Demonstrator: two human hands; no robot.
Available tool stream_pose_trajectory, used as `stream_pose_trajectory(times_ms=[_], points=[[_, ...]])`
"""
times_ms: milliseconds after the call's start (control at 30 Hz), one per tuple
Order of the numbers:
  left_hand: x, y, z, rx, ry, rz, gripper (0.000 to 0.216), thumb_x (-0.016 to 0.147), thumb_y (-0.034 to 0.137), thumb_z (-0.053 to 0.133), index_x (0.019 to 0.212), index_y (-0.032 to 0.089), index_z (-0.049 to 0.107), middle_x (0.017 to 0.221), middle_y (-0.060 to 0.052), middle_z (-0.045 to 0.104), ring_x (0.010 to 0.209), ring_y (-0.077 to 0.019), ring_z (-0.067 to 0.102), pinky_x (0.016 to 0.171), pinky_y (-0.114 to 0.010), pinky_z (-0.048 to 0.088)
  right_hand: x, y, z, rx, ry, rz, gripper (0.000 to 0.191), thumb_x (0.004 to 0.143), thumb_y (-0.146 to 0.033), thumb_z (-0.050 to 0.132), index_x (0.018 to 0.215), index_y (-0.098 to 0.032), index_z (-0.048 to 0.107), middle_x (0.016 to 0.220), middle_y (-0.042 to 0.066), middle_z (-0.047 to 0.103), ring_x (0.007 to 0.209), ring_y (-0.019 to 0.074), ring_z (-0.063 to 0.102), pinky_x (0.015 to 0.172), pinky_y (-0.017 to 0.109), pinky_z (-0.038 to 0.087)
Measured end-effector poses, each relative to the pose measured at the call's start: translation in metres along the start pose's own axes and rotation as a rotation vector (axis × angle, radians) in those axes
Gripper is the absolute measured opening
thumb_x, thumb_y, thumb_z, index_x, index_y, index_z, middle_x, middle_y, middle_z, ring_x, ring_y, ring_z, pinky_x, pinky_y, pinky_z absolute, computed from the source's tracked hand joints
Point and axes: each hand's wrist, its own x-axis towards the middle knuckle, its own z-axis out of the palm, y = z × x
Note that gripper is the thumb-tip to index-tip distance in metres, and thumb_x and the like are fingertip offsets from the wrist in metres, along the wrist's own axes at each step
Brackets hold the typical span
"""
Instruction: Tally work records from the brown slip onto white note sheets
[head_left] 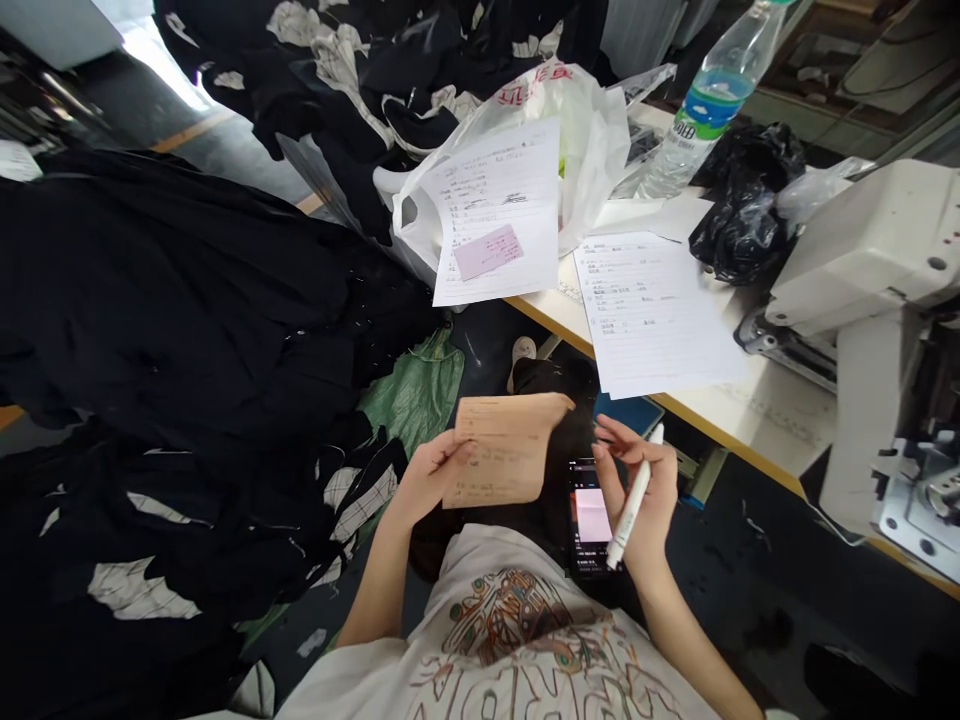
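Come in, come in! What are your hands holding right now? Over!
Left hand pinching tan paper slip. Right hand gripping white pen, thumb over lit phone. Paper sheets on table ahead, apart from hands.

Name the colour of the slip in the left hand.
The slip is pale tan; head view.

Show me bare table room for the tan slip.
Bare table shows only along the front edge, between the lined sheets and the sewing machine. Its back is crowded: white bag, bottle, black bag. Left hand holds the slip, right hand a pen.
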Motion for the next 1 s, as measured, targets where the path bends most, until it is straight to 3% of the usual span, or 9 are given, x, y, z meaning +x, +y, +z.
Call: stream_pose_trajectory(times_ms=[133, 233, 300, 400, 500, 700, 833, 933, 1000], points=[[0.009, -0.029, 0.007, -0.347, 0.143, -0.118, 0.051, 0.084, 0.058, 0.070, 0.115, 0.016, 0.071, 0.118, -0.011, 0.074, 0.111, -0.0274, 0.069, 0.096, -0.037, 0.055, -0.037, 0.040, -0.025, -0.382, 0.004, 0.213, 0.048, 0.079, -0.052, 0.073, 0.091, -0.026, 0.034, 0.151, 0.022, 0.051, 0.136, 0.0346, 0.057, 0.098, 0.050, 0.050], [0.019, -0.044, 0.019, -0.599, 0.253, -0.210, 0.058, 0.072, 0.058, 0.081, 0.110, 0.017, 0.069, 0.114, -0.011, 0.075, 0.109, -0.0280, 0.070, 0.096, -0.039, 0.056, -0.074, 0.062, -0.037, -0.548, -0.108, 0.482, 0.061, 0.070, -0.068, 0.072, 0.092, -0.027, 0.033, 0.154, 0.026, 0.045, 0.123, 0.0417, 0.064, 0.082, 0.047, 0.053], [0.025, -0.051, 0.029, -0.671, 0.318, -0.232, 0.063, 0.065, 0.059, 0.086, 0.108, 0.017, 0.067, 0.111, -0.011, 0.075, 0.109, -0.0278, 0.070, 0.097, -0.039, 0.056, -0.096, 0.067, -0.037, -0.645, -0.169, 0.549, 0.063, 0.069, -0.069, 0.071, 0.096, -0.026, 0.034, 0.146, 0.025, 0.052, 0.115, 0.0413, 0.067, 0.074, 0.044, 0.052], [0.030, -0.056, 0.042, -0.669, 0.344, -0.213, 0.067, 0.062, 0.063, 0.086, 0.108, 0.018, 0.065, 0.112, -0.011, 0.075, 0.110, -0.0272, 0.070, 0.098, -0.039, 0.055, -0.118, 0.063, -0.031, -0.774, -0.200, 0.471, 0.056, 0.072, -0.058, 0.073, 0.099, -0.025, 0.037, 0.124, 0.018, 0.064, 0.107, 0.0370, 0.068, 0.068, 0.037, 0.048], [0.029, -0.056, 0.049, -0.649, 0.329, -0.176, 0.067, 0.064, 0.064, 0.084, 0.108, 0.017, 0.065, 0.117, -0.011, 0.073, 0.115, -0.0280, 0.068, 0.098, -0.038, 0.055, -0.123, 0.059, -0.028, -0.861, -0.199, 0.403, 0.043, 0.075, -0.041, 0.071, 0.096, -0.025, 0.037, 0.104, 0.011, 0.065, 0.097, 0.0326, 0.068, 0.065, 0.033, 0.045], [0.017, -0.047, 0.047, -0.595, 0.264, -0.103, 0.058, 0.077, 0.061, 0.076, 0.119, 0.022, 0.064, 0.131, -0.007, 0.067, 0.128, -0.0270, 0.060, 0.098, -0.034, 0.055, -0.093, 0.053, -0.055, -0.713, -0.239, 0.454, 0.046, 0.070, -0.040, 0.070, 0.086, -0.028, 0.029, 0.079, 0.001, 0.060, 0.069, 0.0233, 0.062, 0.060, 0.030, 0.042], [0.004, -0.032, 0.062, -0.555, 0.113, -0.056, 0.053, 0.086, 0.060, 0.069, 0.124, 0.023, 0.063, 0.134, -0.009, 0.065, 0.128, -0.0274, 0.060, 0.103, -0.038, 0.052, -0.068, 0.026, -0.061, -0.609, -0.159, 0.319, 0.053, 0.067, -0.051, 0.072, 0.087, -0.028, 0.029, 0.096, 0.006, 0.067, 0.059, 0.0172, 0.057, 0.056, 0.029, 0.041], [-0.007, -0.014, 0.088, -0.558, 0.041, -0.006, 0.053, 0.086, 0.058, 0.070, 0.124, 0.022, 0.065, 0.130, -0.008, 0.067, 0.124, -0.0258, 0.062, 0.108, -0.037, 0.049, -0.053, 0.000, -0.043, -0.526, -0.130, 0.113, 0.052, 0.067, -0.048, 0.072, 0.088, -0.027, 0.029, 0.121, 0.013, 0.065, 0.074, 0.0189, 0.064, 0.060, 0.029, 0.045], [-0.012, 0.000, 0.105, -0.620, 0.052, -0.001, 0.051, 0.084, 0.058, 0.072, 0.119, 0.022, 0.067, 0.123, -0.007, 0.070, 0.118, -0.0235, 0.064, 0.107, -0.035, 0.049, -0.044, -0.014, -0.026, -0.486, -0.150, 0.022, 0.050, 0.069, -0.044, 0.072, 0.088, -0.027, 0.028, 0.120, 0.013, 0.065, 0.082, 0.0209, 0.066, 0.062, 0.030, 0.047]])
